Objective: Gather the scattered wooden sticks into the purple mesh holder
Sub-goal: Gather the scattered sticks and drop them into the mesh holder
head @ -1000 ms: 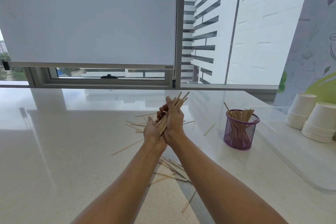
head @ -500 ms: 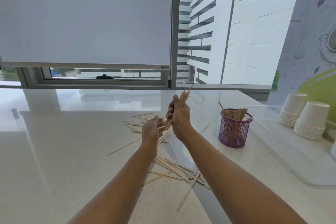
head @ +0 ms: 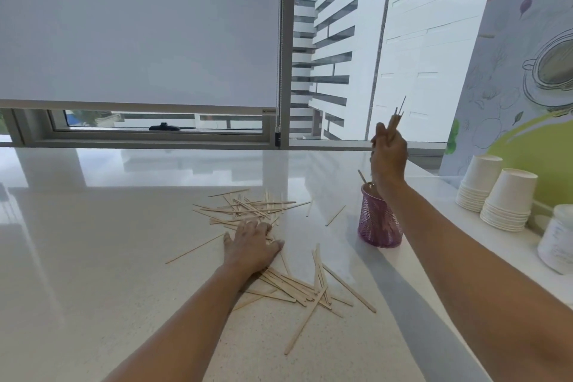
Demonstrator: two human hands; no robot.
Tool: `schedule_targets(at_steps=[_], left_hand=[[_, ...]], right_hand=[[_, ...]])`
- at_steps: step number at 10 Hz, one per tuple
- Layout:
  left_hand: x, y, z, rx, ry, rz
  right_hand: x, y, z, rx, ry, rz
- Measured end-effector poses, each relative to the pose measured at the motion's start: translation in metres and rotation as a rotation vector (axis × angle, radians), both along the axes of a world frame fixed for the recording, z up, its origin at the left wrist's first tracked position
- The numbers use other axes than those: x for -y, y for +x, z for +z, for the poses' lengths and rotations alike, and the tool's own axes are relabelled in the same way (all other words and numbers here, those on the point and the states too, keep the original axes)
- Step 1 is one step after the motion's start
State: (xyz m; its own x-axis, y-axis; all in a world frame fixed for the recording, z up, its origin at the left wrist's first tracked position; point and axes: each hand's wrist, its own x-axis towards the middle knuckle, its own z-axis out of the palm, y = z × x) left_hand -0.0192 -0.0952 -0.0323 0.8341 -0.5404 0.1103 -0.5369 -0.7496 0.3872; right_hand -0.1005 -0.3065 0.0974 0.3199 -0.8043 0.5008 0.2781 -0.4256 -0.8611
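Observation:
The purple mesh holder (head: 379,223) stands on the white counter (head: 93,257) at the right, with sticks inside it. Directly above the holder, my right hand (head: 389,155) grips a bundle of wooden sticks (head: 398,115) held upright. My left hand (head: 251,246) lies on the counter, fingers curled down onto loose sticks in the scattered pile (head: 248,209). A second heap of sticks (head: 310,285) lies nearer to me, below the left hand. Whether the left hand holds any stick is hidden.
Stacks of white paper cups (head: 508,201) and a white jar (head: 556,242) stand on a raised ledge at the right. A window with a lowered blind (head: 139,25) runs along the counter's far edge. Single sticks (head: 193,248) lie apart from the piles.
My hands have parted. The right hand carried the stick bundle rightward to above the holder. The left hand dropped onto the scattered sticks on the counter.

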Motion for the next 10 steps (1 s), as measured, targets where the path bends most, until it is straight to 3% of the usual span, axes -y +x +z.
schedule_targets(at_steps=[3,5,7,8,9,10], left_hand=[[0.000,-0.003,0.000,0.014,0.003,-0.005],[0.001,-0.003,0.000,0.016,-0.006,-0.014],[0.000,-0.003,0.000,0.016,-0.011,-0.017],[0.001,-0.003,0.000,0.007,-0.006,-0.019],[0.002,-0.002,0.001,0.016,-0.001,0.001],[0.002,0.000,0.002,0.019,-0.006,0.023]], right_hand=[[0.023,-0.010,-0.027,-0.462,-0.058,-0.067],[0.020,-0.010,-0.028,-0.553,-0.173,-0.165],[0.012,-0.009,-0.033,-0.448,-0.365,-0.301],[-0.002,-0.009,-0.033,-0.294,-0.533,-0.321],[-0.023,-0.007,-0.036,-0.209,-0.680,-0.254],[-0.043,0.000,-0.045,-0.285,-0.744,-0.119]])
